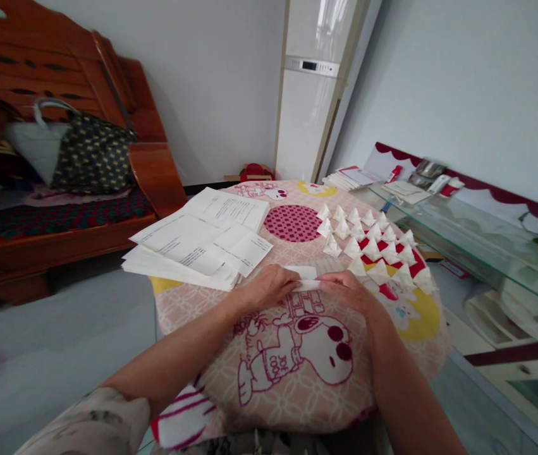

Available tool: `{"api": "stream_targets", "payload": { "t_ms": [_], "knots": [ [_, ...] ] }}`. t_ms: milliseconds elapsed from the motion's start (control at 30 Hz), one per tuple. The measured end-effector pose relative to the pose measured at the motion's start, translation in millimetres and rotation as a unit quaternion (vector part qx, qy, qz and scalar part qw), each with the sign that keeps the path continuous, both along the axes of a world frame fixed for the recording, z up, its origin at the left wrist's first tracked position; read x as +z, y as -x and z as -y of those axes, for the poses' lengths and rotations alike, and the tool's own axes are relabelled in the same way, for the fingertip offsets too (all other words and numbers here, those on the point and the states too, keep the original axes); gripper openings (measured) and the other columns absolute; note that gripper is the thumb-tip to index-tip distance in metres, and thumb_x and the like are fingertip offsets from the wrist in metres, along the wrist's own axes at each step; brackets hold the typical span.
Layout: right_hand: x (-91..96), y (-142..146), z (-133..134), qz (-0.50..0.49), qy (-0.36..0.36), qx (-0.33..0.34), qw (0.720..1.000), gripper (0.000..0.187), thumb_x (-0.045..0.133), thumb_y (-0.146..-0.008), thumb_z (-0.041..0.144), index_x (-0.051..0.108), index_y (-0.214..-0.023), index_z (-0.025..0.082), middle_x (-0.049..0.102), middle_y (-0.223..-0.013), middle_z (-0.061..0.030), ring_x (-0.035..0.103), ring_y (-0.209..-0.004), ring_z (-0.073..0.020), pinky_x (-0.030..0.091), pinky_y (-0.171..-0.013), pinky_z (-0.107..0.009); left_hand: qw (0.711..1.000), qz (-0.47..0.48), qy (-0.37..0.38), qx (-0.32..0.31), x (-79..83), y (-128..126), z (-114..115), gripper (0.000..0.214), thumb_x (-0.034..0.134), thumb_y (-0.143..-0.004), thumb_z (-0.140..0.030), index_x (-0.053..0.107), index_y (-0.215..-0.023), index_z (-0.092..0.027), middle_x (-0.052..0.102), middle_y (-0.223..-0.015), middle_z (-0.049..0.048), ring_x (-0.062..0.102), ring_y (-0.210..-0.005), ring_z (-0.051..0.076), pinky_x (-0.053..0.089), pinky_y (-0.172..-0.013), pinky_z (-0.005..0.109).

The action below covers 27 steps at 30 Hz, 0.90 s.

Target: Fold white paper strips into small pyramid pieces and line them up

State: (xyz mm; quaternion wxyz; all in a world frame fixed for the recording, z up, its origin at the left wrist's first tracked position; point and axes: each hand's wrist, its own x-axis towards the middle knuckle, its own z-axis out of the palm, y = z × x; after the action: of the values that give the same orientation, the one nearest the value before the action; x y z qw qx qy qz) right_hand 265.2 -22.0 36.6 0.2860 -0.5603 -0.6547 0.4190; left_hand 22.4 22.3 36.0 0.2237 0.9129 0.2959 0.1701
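A small white strip of paper point(305, 278) lies between both my hands on a pink cartoon-print cloth point(297, 373) that covers a round surface. My left hand point(269, 287) pinches the strip's left end with closed fingers. My right hand point(349, 291) grips its right end, fingers closed too. Beyond my right hand sit several small folded white paper triangles point(373, 246) in rows. A stack of printed white sheets point(202, 243) lies beyond my left hand.
A wooden sofa point(60, 158) with a dotted bag stands at the left. A tall white air conditioner point(311, 88) is in the far corner. A glass table point(477, 234) with papers and small items runs along the right.
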Motion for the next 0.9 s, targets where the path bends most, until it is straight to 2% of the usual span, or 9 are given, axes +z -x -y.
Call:
{"api": "stream_targets", "payload": {
  "t_ms": [67,133,233,333,500,567,667,800,900],
  "knots": [
    [-1.0,-5,-1,-0.037,0.04,0.057,0.997,0.026,0.07,-0.077,0.04,0.074,-0.089,0.017,0.071,-0.08,-0.0006,0.062,-0.07,-0.0158,0.047,-0.065,-0.025,1.0,0.018,0.021,0.013,-3.3,0,-3,0.03,0.047,-0.097,-0.026,0.065,-0.075,-0.016,0.059,-0.062,0.0001,0.048,-0.056,0.011,0.03,-0.058,0.025],
    [-3.6,-8,-3,-0.05,0.04,0.067,0.996,0.025,0.072,-0.074,0.036,0.074,-0.088,0.016,0.071,-0.079,-0.0007,0.062,-0.069,-0.0152,0.046,-0.064,-0.025,0.998,0.036,0.039,0.033,-5.8,-1,-5,0.031,0.049,-0.095,-0.026,0.064,-0.069,-0.016,0.057,-0.06,-0.0006,0.047,-0.055,0.011,0.031,-0.058,0.025],
    [-8.7,-9,-7,-0.015,0.001,0.029,0.999,0.019,0.067,-0.075,0.034,0.072,-0.074,0.016,0.063,-0.065,0.0024,0.054,-0.06,-0.0126,0.039,-0.057,-0.023,0.993,0.054,0.085,0.069,-8.2,-1,-6,0.024,0.055,-0.09,-0.026,0.068,-0.072,-0.016,0.056,-0.058,-0.0011,0.047,-0.055,0.011,0.032,-0.057,0.025],
    [-12.1,-7,-9,0.02,-0.025,0.007,0.999,0.024,0.062,-0.077,0.035,0.063,-0.061,0.017,0.05,-0.053,0.0049,0.042,-0.052,-0.0102,0.029,-0.05,-0.023,0.984,0.06,0.141,0.093,-11.7,-1,-9,0.016,0.06,-0.083,-0.026,0.073,-0.082,-0.017,0.059,-0.059,-0.0014,0.05,-0.056,0.012,0.032,-0.054,0.024],
    [-17.7,4,-10,0.012,-0.033,-0.053,0.998,0.024,0.062,-0.075,0.034,0.059,-0.058,0.018,0.051,-0.052,0.0045,0.043,-0.05,-0.0104,0.03,-0.049,-0.022,0.979,0.051,0.137,0.145,-18.8,-3,-16,0.018,0.062,-0.082,-0.028,0.066,-0.068,-0.017,0.055,-0.056,-0.0027,0.047,-0.055,0.012,0.032,-0.055,0.024],
    [-23.1,8,-12,0.01,-0.029,-0.087,0.996,0.019,0.062,-0.076,0.032,0.063,-0.063,0.019,0.056,-0.053,0.0035,0.047,-0.05,-0.0109,0.033,-0.049,-0.022,0.973,0.041,0.128,0.187,-18.6,-6,-15,0.018,0.063,-0.082,-0.026,0.064,-0.067,-0.017,0.056,-0.056,-0.0024,0.047,-0.055,0.012,0.033,-0.055,0.025],
    [-32.3,14,-15,0.014,-0.019,-0.131,0.991,0.014,0.063,-0.077,0.029,0.071,-0.082,0.018,0.063,-0.058,0.0018,0.054,-0.05,-0.012,0.038,-0.051,-0.023,0.963,0.032,0.126,0.236,-16.4,-11,-13,0.019,0.064,-0.083,-0.026,0.062,-0.067,-0.016,0.057,-0.055,-0.0019,0.05,-0.056,0.013,0.034,-0.057,0.025],
    [-38.0,21,-18,0.032,-0.021,-0.189,0.981,0.033,0.067,-0.074,0.022,0.069,-0.106,0.015,0.067,-0.064,0.0001,0.058,-0.047,-0.0126,0.041,-0.048,-0.023,0.953,0.026,0.131,0.27,-17.4,-16,-13,0.017,0.066,-0.082,-0.024,0.062,-0.067,-0.017,0.056,-0.055,-0.0012,0.052,-0.058,0.014,0.036,-0.059,0.027],
    [-36.1,26,-17,0.026,-0.027,-0.212,0.977,0.036,0.067,-0.072,0.019,0.068,-0.108,0.015,0.068,-0.066,-0.0005,0.059,-0.045,-0.0131,0.042,-0.046,-0.023,0.95,0.047,0.13,0.281,-20.9,-17,-14,0.007,0.07,-0.078,-0.02,0.064,-0.077,-0.015,0.06,-0.062,-0.0005,0.055,-0.061,0.015,0.039,-0.062,0.027]
  ]
}}
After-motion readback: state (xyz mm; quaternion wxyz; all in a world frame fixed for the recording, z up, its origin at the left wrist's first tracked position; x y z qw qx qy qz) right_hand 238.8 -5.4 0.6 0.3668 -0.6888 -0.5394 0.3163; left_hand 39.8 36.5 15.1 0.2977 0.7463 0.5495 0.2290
